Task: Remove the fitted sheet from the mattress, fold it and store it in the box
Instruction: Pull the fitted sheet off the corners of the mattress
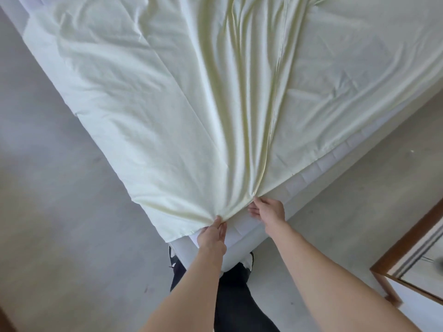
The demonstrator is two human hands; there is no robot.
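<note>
The fitted sheet (191,92), pale yellow-green, lies spread over the top of the mattress (318,168), loose and heavily creased. Long folds run from the far end of the bed and converge at the near corner, where the fabric is gathered into two bunched points. A stitched seam runs lengthwise through the cloth right of centre. The near corner of the sheet is off the mattress: the white quilted mattress surface shows bare below the raised hem and along the right-hand edge. On the left side the sheet hangs over the mattress edge. No label, brand or writing can be read on the sheet or mattress.

The left hand (212,236) pinches the gathered hem at the near corner, thumb and fingers closed on the fabric. The right hand (268,210) is just beside it, apart from the left, fingers curled at the second gathered point; the fingertips are partly hidden by the cloth, and it appears to grip the sheet there.

Both forearms are bare. Below them, dark trousers and dark-and-white shoes (173,257) stand on a grey floor (60,212). A wood-framed piece of furniture (412,238) stands at the right edge.
</note>
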